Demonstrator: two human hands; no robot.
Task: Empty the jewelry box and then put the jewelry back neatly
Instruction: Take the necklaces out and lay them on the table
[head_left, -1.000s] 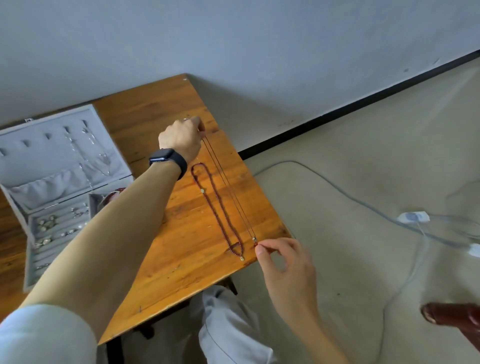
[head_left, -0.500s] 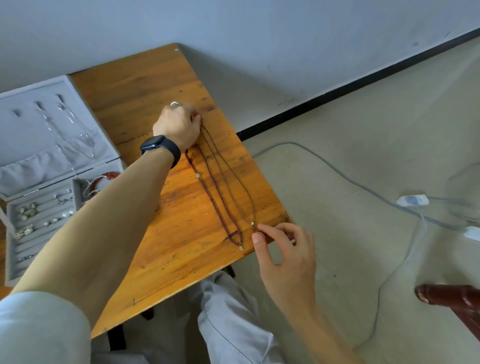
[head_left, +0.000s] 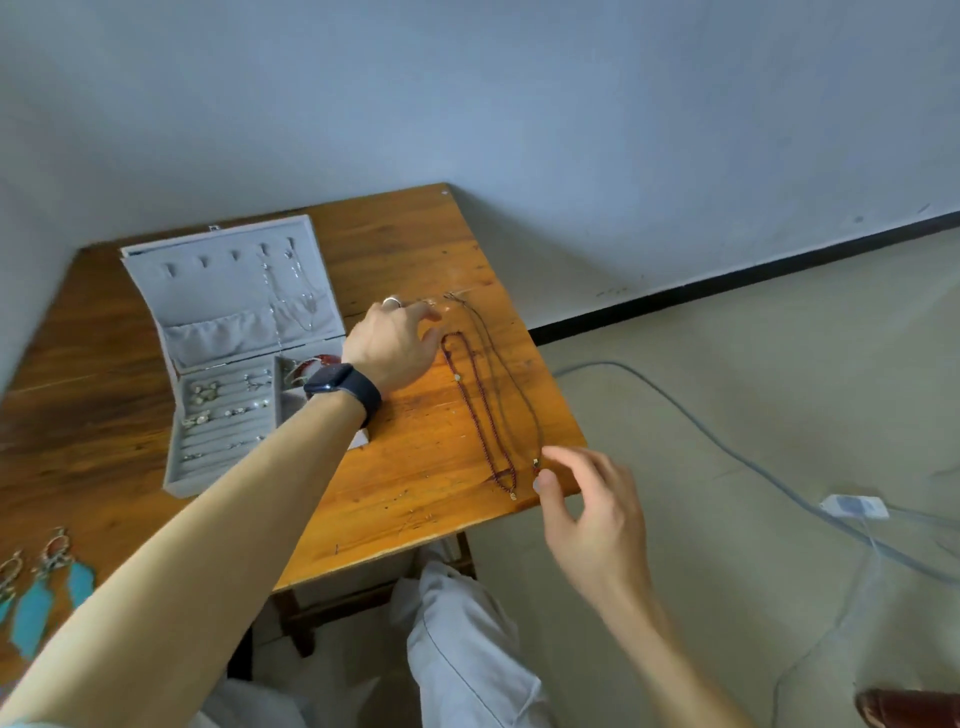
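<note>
1. Jewelry box (head_left: 208, 296) stands open on the tabletop (head_left: 415, 493). Thin chains (head_left: 298, 291) hang in its lid, small rings and earrings (head_left: 208, 392) sit in the tray rows, and a red bangle (head_left: 319, 360) lies in the side compartment.
2. Beaded necklace (head_left: 457, 377) and cord necklace (head_left: 521, 396) lie stretched side by side, right of the box.
3. Left grip (head_left: 395, 345): fingers loose, holding nothing, at their far ends.
4. Right grip (head_left: 592, 514): fingers spread, empty, thumb just beside the cord's pendant (head_left: 535, 462).

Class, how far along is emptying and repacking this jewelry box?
Done: beaded necklace, thin necklace and turquoise earrings lie on the table. In hand: left hand and right hand near the thin necklace's ends. Left: jewelry box still holds small pieces and chains; repacking not begun.
</note>
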